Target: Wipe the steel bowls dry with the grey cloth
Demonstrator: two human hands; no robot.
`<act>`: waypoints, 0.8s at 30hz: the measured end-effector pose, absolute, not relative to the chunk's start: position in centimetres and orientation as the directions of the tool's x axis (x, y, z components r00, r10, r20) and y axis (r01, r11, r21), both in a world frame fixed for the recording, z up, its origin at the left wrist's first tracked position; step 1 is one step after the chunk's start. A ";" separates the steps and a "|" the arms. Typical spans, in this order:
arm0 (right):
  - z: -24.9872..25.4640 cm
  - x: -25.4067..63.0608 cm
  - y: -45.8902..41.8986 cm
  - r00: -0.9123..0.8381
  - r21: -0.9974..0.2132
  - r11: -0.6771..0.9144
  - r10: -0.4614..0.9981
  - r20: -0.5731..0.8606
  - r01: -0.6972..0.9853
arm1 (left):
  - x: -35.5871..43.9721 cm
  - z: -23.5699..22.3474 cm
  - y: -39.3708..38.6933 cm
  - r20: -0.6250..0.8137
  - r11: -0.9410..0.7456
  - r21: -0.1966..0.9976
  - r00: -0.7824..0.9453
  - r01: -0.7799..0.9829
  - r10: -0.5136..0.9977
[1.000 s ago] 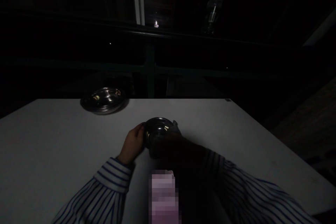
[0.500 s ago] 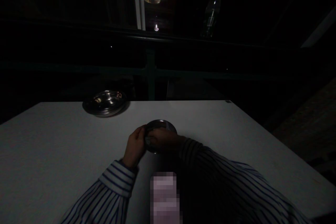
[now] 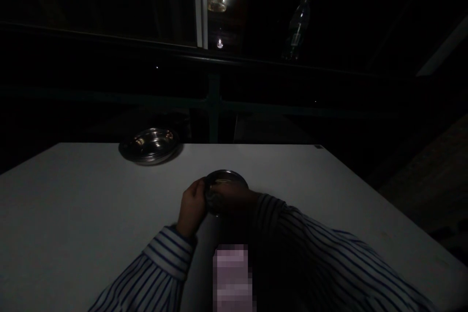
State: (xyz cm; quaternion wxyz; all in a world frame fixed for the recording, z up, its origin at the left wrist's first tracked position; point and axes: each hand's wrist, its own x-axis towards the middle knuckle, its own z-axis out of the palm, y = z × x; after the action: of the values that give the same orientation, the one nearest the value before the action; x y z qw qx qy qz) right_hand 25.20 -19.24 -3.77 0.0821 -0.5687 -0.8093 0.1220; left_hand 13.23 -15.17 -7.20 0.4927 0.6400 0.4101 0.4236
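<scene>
A small round metal bowl (image 3: 227,173) sits near the middle of the white table, tilted slightly toward me. My left hand (image 3: 192,207) grips its left rim, thumb on the upper edge and fingers around the outside. Reaching in from the right, my right hand (image 3: 234,196) is down inside the bowl with its fingers curled. Dim light and the hand itself hide what those fingers hold, if anything. Part of the bowl's inside is in shadow.
Several shiny metal basins (image 3: 149,146) are stacked at the back left of the white table (image 3: 91,204). Behind it, a clear plastic bottle (image 3: 298,27) with a white cap stands by a dark window with a pale frame (image 3: 201,5). A pixelated pink patch (image 3: 234,278) covers the front.
The view has shifted a little, so everything sits slightly lower and to the right. My left hand keeps its hold on the bowl; my right hand stays inside, its fingers slightly moved.
</scene>
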 end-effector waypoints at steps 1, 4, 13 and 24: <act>-3.4 25.2 -19.1 -0.336 -0.265 0.322 0.942 -0.009 0.909 | 13.1 -7.1 -15.1 0.142 -0.182 0.978 0.318 0.099 0.937; -2.0 25.7 -19.2 -0.253 -0.137 0.252 0.967 0.011 0.958 | 12.9 -6.8 -15.2 0.176 -0.230 0.966 0.346 0.120 0.922; -0.8 28.8 -21.4 0.034 -0.021 -0.031 0.982 0.184 0.999 | 13.0 -6.5 -15.5 0.158 -0.218 0.967 0.364 0.131 0.918; -1.2 26.7 -17.7 -0.364 -0.045 0.371 0.924 0.117 0.928 | 12.6 -6.6 -15.2 0.114 -0.156 0.980 0.300 0.120 0.947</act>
State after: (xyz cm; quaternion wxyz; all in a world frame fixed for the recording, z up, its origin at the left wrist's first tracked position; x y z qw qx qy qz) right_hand 26.65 -17.67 -1.16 0.0609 -0.5608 -0.8256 -0.0143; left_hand 12.65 -15.17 -6.62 0.4959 0.6357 0.4197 0.4169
